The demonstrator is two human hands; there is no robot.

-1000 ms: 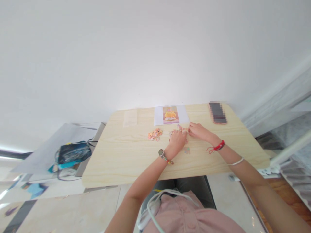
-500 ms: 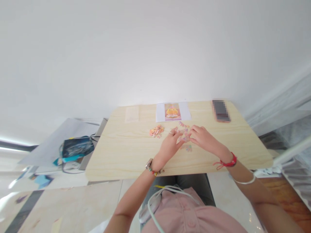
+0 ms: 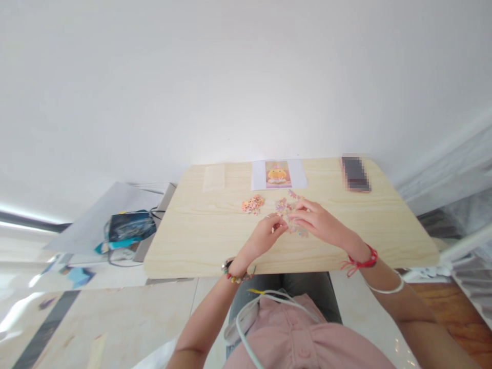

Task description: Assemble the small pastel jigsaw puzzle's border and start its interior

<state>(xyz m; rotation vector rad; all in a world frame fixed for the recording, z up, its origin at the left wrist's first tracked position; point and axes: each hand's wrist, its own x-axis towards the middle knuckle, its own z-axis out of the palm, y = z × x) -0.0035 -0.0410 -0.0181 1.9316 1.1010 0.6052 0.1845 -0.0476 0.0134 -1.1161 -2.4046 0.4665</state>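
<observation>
Puzzle pieces [image 3: 285, 206] lie mid-counter [image 3: 200, 241] under your fingertips. Your right hand [image 3: 319, 221] rests spread on them, gripping nothing. Your left hand [image 3: 264, 237] is curled; whether it pinches a piece, I cannot tell. A sideways drag could scatter them into the orange pile [image 3: 252, 204] at left.

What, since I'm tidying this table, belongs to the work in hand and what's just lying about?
In hand: pastel pieces at the left hand and right hand; orange pieces; duck picture, probably.
Lying about: phone; paper slip; dark bag beside the table.
</observation>
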